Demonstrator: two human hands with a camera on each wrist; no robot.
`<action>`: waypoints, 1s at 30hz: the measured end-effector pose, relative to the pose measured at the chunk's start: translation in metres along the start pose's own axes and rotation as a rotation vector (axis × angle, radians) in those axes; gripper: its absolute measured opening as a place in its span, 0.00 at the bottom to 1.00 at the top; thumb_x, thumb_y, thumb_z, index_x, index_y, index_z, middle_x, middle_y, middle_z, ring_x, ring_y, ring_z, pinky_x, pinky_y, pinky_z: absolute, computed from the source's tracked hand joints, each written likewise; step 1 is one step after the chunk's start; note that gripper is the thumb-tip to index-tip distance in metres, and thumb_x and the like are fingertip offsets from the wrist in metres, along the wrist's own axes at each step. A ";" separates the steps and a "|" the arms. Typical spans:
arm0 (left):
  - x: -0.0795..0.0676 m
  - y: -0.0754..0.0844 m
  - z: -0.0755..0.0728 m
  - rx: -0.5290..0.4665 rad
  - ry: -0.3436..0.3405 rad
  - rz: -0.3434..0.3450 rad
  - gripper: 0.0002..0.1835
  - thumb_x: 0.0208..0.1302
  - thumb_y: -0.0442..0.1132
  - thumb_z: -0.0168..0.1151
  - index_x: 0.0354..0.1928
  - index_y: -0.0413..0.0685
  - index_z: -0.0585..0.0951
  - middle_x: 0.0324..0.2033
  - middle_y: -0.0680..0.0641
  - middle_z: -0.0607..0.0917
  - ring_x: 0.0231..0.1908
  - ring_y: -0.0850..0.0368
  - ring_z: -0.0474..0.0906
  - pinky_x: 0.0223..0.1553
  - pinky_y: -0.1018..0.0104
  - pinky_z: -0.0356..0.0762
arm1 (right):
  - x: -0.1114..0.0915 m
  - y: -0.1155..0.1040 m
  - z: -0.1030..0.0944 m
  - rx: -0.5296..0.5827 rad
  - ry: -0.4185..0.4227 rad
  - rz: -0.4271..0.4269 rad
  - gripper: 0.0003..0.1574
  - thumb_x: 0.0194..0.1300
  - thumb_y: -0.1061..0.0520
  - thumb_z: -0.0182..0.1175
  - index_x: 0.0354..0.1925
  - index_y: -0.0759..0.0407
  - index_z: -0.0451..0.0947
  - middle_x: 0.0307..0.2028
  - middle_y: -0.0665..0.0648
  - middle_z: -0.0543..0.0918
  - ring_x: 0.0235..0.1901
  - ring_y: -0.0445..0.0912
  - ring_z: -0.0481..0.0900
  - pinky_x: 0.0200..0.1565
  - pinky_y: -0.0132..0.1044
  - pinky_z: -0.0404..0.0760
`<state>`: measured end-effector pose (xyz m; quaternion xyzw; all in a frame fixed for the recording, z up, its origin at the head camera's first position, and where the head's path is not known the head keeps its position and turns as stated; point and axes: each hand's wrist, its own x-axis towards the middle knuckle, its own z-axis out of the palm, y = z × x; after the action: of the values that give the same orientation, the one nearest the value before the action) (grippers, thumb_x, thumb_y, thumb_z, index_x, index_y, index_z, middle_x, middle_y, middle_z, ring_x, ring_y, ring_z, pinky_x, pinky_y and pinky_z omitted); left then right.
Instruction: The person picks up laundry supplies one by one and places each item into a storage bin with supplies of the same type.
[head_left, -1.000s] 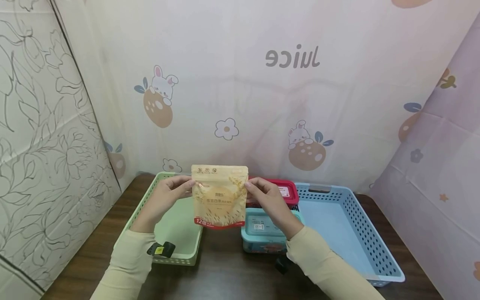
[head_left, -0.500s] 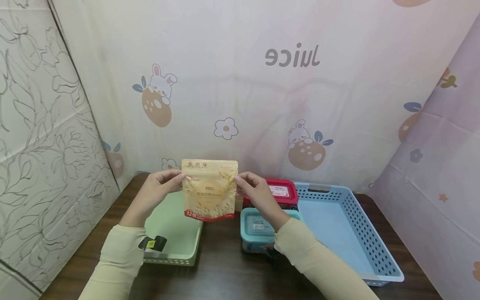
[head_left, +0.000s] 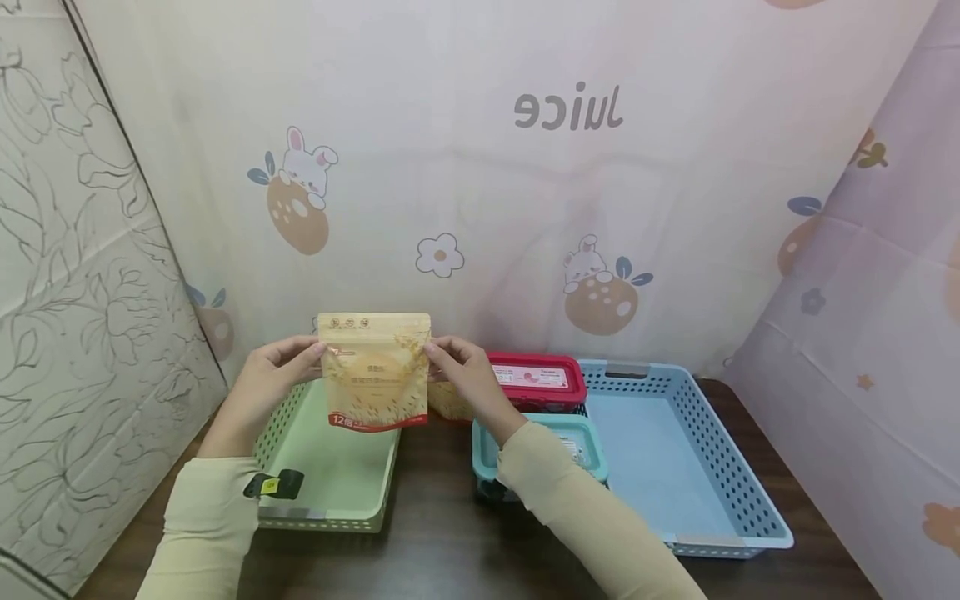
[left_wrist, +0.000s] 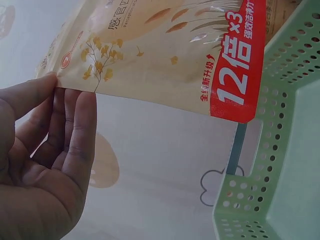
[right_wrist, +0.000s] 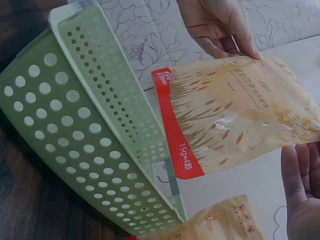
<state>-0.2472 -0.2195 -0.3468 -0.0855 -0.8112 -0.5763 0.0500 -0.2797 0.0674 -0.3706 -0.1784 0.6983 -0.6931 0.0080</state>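
Pouch (head_left: 375,375) shifted left toward green basket (head_left: 322,475); left hand (head_left: 279,368), right hand (head_left: 467,373) pinch sides. Likely carrying; steady grip needed next.

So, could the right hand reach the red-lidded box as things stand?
Probably yes: nothing visible lies on the red-lidded box, though the right hand pinches the pouch and must likely let go first.
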 end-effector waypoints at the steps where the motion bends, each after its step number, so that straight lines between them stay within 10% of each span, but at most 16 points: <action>1: 0.000 -0.001 -0.002 0.002 0.007 0.003 0.33 0.73 0.58 0.56 0.64 0.35 0.75 0.53 0.43 0.82 0.47 0.62 0.82 0.53 0.65 0.78 | 0.001 0.000 0.003 0.006 0.003 -0.003 0.22 0.72 0.47 0.62 0.51 0.63 0.81 0.42 0.59 0.82 0.40 0.49 0.82 0.51 0.55 0.82; 12: -0.004 -0.009 -0.014 -0.015 0.106 0.039 0.32 0.73 0.54 0.58 0.62 0.30 0.75 0.45 0.56 0.83 0.43 0.66 0.82 0.46 0.73 0.81 | 0.013 -0.001 0.025 -0.011 -0.005 -0.022 0.19 0.73 0.48 0.61 0.50 0.63 0.81 0.39 0.57 0.81 0.43 0.61 0.80 0.48 0.44 0.85; 30: 0.004 -0.028 -0.034 0.058 0.181 -0.048 0.37 0.71 0.59 0.57 0.67 0.35 0.72 0.47 0.54 0.83 0.41 0.69 0.83 0.43 0.79 0.77 | 0.029 0.004 0.047 -0.065 -0.019 -0.038 0.13 0.73 0.48 0.61 0.44 0.56 0.83 0.35 0.54 0.81 0.36 0.45 0.80 0.45 0.41 0.85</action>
<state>-0.2569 -0.2596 -0.3605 -0.0119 -0.8215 -0.5591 0.1117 -0.2958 0.0139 -0.3693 -0.1983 0.7169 -0.6684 -0.0042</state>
